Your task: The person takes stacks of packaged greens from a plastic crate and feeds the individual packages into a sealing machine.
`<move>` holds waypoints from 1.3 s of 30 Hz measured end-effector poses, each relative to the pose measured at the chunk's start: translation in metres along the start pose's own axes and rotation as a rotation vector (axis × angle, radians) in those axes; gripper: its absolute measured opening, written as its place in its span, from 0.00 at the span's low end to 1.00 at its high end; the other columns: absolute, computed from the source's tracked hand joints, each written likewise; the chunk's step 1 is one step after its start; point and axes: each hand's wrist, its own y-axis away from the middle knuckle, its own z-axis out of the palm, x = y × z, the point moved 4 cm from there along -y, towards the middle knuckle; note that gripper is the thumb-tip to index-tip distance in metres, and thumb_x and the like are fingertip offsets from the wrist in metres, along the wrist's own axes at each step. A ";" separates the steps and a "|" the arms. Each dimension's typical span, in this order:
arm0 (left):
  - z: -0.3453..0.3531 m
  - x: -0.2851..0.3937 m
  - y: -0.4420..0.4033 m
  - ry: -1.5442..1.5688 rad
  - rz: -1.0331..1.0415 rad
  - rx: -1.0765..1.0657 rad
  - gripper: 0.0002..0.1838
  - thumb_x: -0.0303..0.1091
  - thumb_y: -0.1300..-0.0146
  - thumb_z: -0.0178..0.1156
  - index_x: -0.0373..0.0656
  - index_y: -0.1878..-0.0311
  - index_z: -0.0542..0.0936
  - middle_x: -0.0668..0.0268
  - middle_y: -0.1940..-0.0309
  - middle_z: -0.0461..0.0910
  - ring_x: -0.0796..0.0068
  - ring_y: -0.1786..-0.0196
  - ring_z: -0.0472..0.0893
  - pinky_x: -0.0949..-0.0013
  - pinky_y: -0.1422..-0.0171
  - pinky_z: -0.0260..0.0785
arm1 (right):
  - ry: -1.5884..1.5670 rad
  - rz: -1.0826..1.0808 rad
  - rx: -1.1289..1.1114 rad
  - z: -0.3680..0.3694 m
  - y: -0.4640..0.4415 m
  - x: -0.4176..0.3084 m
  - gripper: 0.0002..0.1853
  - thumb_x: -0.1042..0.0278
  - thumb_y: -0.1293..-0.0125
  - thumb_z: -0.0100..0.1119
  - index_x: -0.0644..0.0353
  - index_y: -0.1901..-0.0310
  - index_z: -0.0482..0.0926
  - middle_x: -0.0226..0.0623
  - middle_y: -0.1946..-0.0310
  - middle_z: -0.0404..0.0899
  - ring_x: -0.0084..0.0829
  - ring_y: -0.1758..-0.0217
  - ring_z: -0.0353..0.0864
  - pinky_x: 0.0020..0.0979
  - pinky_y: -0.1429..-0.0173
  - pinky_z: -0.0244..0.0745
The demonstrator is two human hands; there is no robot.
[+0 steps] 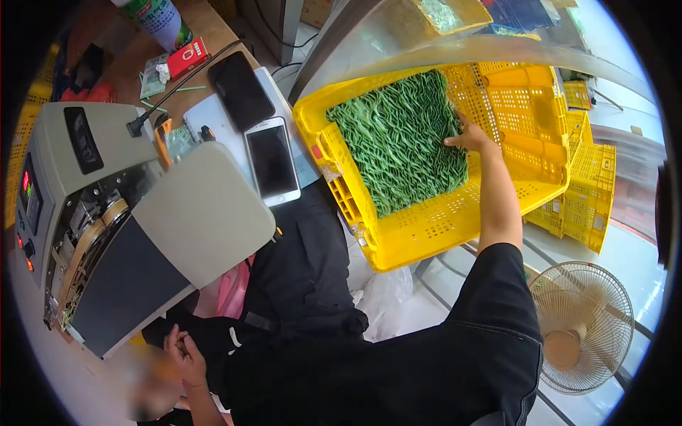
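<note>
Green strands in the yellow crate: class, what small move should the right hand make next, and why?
Probably, the right hand should close on the edge of the green strands: it lies spread at that edge, and the strands sit inside the yellow crate.

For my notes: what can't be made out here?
All in the head view:
Yellow crate: floor beneath the green strands, hidden by them.
Right hand: palm, hidden by the back of the hand.
Green-and-white container: top, cut off by the upper edge.
Red display: characters too small to read.
</note>
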 end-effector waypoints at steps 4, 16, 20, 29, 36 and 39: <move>-0.004 -0.018 0.011 -0.003 -0.025 0.087 0.18 0.27 0.29 0.58 0.35 0.38 0.79 0.63 0.61 0.80 0.77 0.72 0.72 0.75 0.70 0.61 | 0.134 -0.048 0.008 -0.011 0.015 0.006 0.68 0.56 0.58 0.86 0.61 0.19 0.49 0.52 0.21 0.58 0.44 0.17 0.56 0.35 0.16 0.51; 0.019 0.023 -0.007 0.062 0.049 -0.058 0.21 0.29 0.32 0.60 0.35 0.37 0.78 0.63 0.64 0.80 0.76 0.73 0.71 0.73 0.69 0.62 | 0.000 -0.172 0.383 0.014 -0.005 0.016 0.56 0.40 0.43 0.75 0.60 0.21 0.57 0.55 0.27 0.69 0.49 0.23 0.68 0.39 0.21 0.62; 0.025 0.020 0.002 0.088 -0.005 -0.057 0.20 0.31 0.32 0.60 0.36 0.38 0.79 0.63 0.64 0.81 0.75 0.75 0.70 0.72 0.70 0.61 | 0.003 -0.167 0.174 0.013 -0.009 0.027 0.56 0.47 0.45 0.79 0.58 0.20 0.57 0.52 0.27 0.69 0.47 0.24 0.68 0.39 0.22 0.64; 0.024 -0.002 0.018 0.059 -0.105 -0.022 0.19 0.27 0.31 0.58 0.35 0.38 0.78 0.63 0.64 0.80 0.74 0.73 0.73 0.72 0.69 0.64 | 0.024 0.068 0.121 0.003 -0.013 0.050 0.39 0.54 0.30 0.66 0.62 0.23 0.62 0.51 0.32 0.76 0.42 0.31 0.77 0.37 0.28 0.70; 0.034 -0.007 0.027 0.065 -0.046 -0.129 0.21 0.24 0.27 0.55 0.35 0.33 0.74 0.64 0.59 0.81 0.82 0.66 0.75 0.77 0.62 0.68 | 0.276 -0.138 0.242 0.009 -0.002 0.018 0.47 0.60 0.35 0.61 0.61 0.19 0.48 0.61 0.27 0.65 0.55 0.23 0.64 0.44 0.19 0.58; 0.034 -0.014 0.032 0.132 -0.098 -0.002 0.25 0.23 0.32 0.58 0.34 0.32 0.72 0.65 0.63 0.80 0.77 0.71 0.72 0.74 0.66 0.65 | 0.355 -0.068 0.183 0.011 0.008 -0.009 0.48 0.61 0.37 0.61 0.60 0.19 0.48 0.63 0.27 0.64 0.54 0.23 0.64 0.44 0.19 0.58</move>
